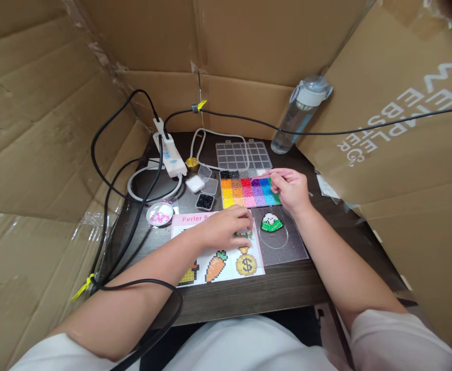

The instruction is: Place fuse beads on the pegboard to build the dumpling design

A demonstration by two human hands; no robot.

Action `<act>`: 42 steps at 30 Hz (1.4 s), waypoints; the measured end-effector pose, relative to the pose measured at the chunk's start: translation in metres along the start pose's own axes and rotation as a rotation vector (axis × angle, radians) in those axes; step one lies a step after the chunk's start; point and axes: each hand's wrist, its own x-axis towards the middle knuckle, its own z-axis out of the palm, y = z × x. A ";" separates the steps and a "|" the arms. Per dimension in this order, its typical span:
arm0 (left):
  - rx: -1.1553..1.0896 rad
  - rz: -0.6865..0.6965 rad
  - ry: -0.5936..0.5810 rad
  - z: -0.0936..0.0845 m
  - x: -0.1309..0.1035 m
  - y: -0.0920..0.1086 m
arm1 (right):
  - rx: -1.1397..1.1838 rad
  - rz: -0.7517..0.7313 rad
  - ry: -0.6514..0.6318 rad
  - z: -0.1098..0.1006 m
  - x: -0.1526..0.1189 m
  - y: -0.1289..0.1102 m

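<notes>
My right hand (288, 189) pinches pink tweezers (264, 176), whose tip points left over the purple and red compartments of the bead box (236, 191). Resting on the printed pattern sheet (220, 278), my left hand (231, 226) has its fingers apart and curved, with nothing visible between them. To its right lies a clear pegboard (293, 247) carrying a green and white bead figure (271, 223) with a black outline. The sheet shows a carrot and a money bag with a dollar sign.
Left of the bead box are a small box of black beads (204, 201), a white box (195, 183) and a dish of pink and white beads (160, 214). A power strip (169, 152), black cables and a water bottle (300, 116) stand behind, within cardboard walls.
</notes>
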 end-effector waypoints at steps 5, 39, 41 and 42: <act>-0.002 -0.010 -0.007 -0.001 0.001 0.002 | -0.066 -0.025 0.036 0.002 -0.001 0.001; -0.038 -0.025 0.032 -0.001 -0.005 0.002 | -0.372 -0.088 -0.135 0.035 0.002 0.003; -0.030 -0.015 0.033 -0.001 -0.005 0.002 | -0.376 -0.087 -0.136 0.035 0.002 0.002; -0.027 -0.013 0.032 -0.001 -0.005 0.002 | -0.377 -0.086 -0.137 0.035 0.002 0.002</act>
